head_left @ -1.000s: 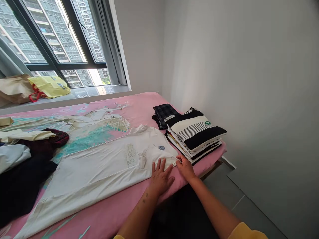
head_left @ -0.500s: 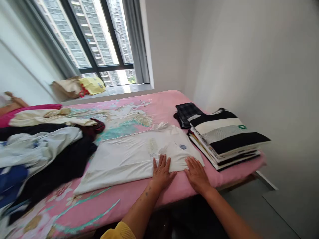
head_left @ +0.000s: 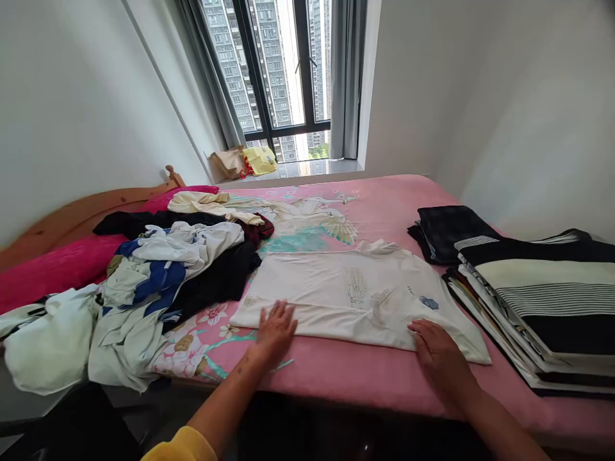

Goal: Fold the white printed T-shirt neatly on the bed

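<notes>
Shirt (head_left: 312,275), one, white, lies spread on the bed (head_left: 346,378) under and beyond both hands, its lower part to the left, a dark emblem near the right hand (head_left: 439,355). The left hand (head_left: 277,330) rests flat with spread fingers on the near edge; well apart from it, the right hand touches the same edge, and whether its fingers pinch the cloth I cannot tell. One yellow sleeve (head_left: 185,445) shows, at the left forearm.

Just right of the right hand stands one stack of folded clothes (head_left: 552,301), striped black and cream on top, cut off by the picture's edge; its layers are too tight to count. Behind it sits one smaller dark pile (head_left: 456,230). Left of the left hand, garments overlap in one heap (head_left: 192,250), their number hidden. Far beyond the hands are two bags, one brown (head_left: 228,163), one yellow (head_left: 259,160), contents unseen.
</notes>
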Demonstrator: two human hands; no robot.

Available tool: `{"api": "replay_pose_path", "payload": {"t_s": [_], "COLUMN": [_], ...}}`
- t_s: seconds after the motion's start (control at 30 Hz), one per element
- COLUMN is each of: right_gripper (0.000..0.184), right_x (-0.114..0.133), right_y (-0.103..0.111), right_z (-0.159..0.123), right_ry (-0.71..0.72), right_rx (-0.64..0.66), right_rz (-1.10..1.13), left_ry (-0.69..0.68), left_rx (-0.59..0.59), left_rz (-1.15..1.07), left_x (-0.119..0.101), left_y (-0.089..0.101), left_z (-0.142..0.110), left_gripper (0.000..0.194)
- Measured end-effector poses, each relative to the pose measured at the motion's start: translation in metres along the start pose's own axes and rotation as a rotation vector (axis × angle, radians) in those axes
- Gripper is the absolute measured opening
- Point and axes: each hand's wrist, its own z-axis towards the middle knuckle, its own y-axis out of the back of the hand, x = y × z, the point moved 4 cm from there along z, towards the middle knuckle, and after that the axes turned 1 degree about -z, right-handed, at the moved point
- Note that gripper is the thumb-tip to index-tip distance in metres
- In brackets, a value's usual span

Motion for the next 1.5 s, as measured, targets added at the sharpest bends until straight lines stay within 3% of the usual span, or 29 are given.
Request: {"api": "replay_pose_path", "payload": {"t_s": [0.1, 0.2, 0.27, 0.4, 0.47, 0.53, 0.63, 0.77, 0.83, 0.93, 1.0, 1.17, 1.3, 1.5], "right_gripper": [0.033, 0.035, 0.035, 0.034, 0.034, 0.034, 0.033, 0.032, 0.030, 0.030, 0.031, 0.033, 0.033, 0.032], "right_x": [-0.007, -0.011, -0.011, -0.010, -0.011, -0.013, -0.015, -0.012, -0.009, -0.005, -0.003, -0.002, -0.002, -0.006], "right_y": [-0.018, -0.027, -0.028, -0.027, -0.027, -0.028, -0.029, -0.027, -0.025, -0.023, -0.022, -0.021, -0.021, -0.023], "right_z": [-0.005, -0.011, -0.013, -0.013, -0.014, -0.015, -0.015, -0.012, -0.010, -0.006, -0.004, -0.004, -0.003, -0.008], "right_ry": [0.003, 0.015, 0.017, 0.028, 0.038, 0.052, 0.069, 0.053, 0.037, 0.021, 0.008, -0.012, -0.010, 0.034], "right_rx": [0.003, -0.005, -0.002, -0.011, -0.028, -0.042, -0.055, -0.063, -0.059, -0.049, -0.049, -0.047, -0.035, -0.062], "right_rz": [-0.095, -0.174, -0.197, -0.204, -0.197, -0.180, -0.155, -0.153, -0.157, -0.159, -0.160, -0.177, -0.194, -0.192], "left_ry": [0.324, 0.367, 0.190, -0.351, -0.497, -0.544, -0.433, -0.118, 0.136, 0.274, 0.262, -0.007, 0.053, 0.061], "left_rx": [0.043, -0.051, -0.124, -0.114, -0.067, -0.012, 0.061, 0.097, 0.134, 0.095, 0.067, 0.038, 0.076, 0.122], "left_rz": [0.083, 0.084, 0.021, -0.220, -0.287, -0.280, -0.167, -0.034, 0.074, 0.148, 0.173, 0.086, 0.047, 0.059], "left_x": [0.054, 0.066, 0.045, -0.031, -0.060, -0.071, -0.047, 0.030, 0.072, 0.100, 0.095, 0.049, 0.043, 0.041], "left_y": [0.002, 0.008, 0.008, -0.002, -0.008, -0.013, -0.012, 0.000, 0.006, 0.013, 0.012, -0.006, -0.019, -0.015], "left_z": [-0.015, -0.020, -0.016, -0.009, -0.006, -0.003, 0.002, 0.005, 0.006, 0.013, 0.019, 0.026, 0.026, 0.020], "left_gripper": [0.067, 0.057, 0.043, 0.036, 0.036, 0.038, 0.047, 0.058, 0.065, 0.070, 0.066, 0.055, 0.060, 0.061]}}
